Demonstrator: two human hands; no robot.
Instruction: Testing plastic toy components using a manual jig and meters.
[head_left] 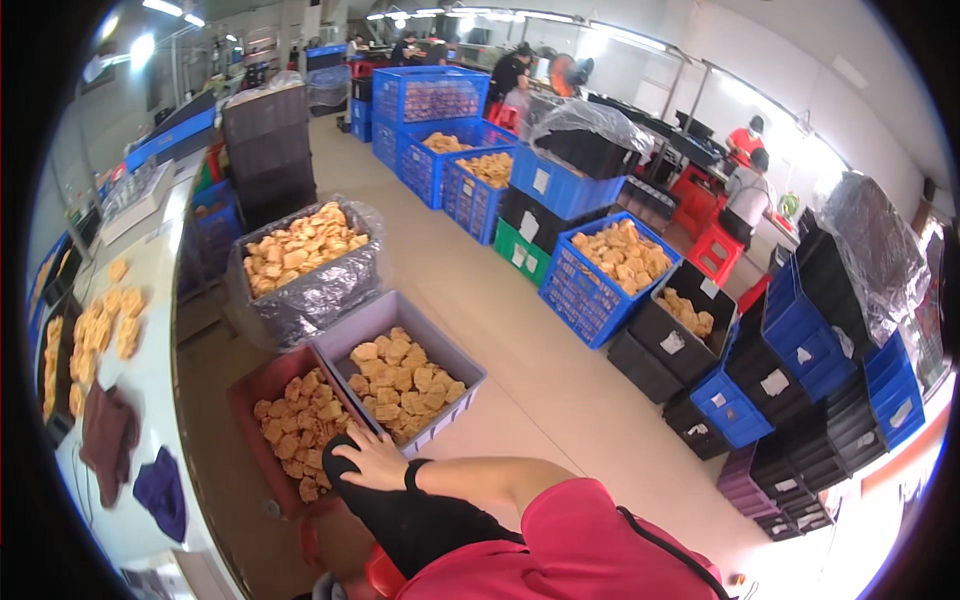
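Observation:
My right hand (372, 462) lies palm down on my black-trousered knee (400, 520), fingers spread and holding nothing. A black band is round its wrist. My left hand is out of sight. Just beyond the hand stand two open bins side by side on the floor, a dark red bin (243, 400) and a grey bin (462, 398). Both hold many small tan pieces (405, 385) of irregular shape, whose kind I cannot make out. Behind them, a plastic-lined bin (320, 305) is heaped with similar pieces.
A pale workbench (165, 380) runs along the left, bearing tan pieces (95, 325), a brown cloth (108, 440) and a purple cloth (160, 492). Across the aisle stand blue crates (585, 300) and stacked black bins (650, 365). Several people sit working farther back.

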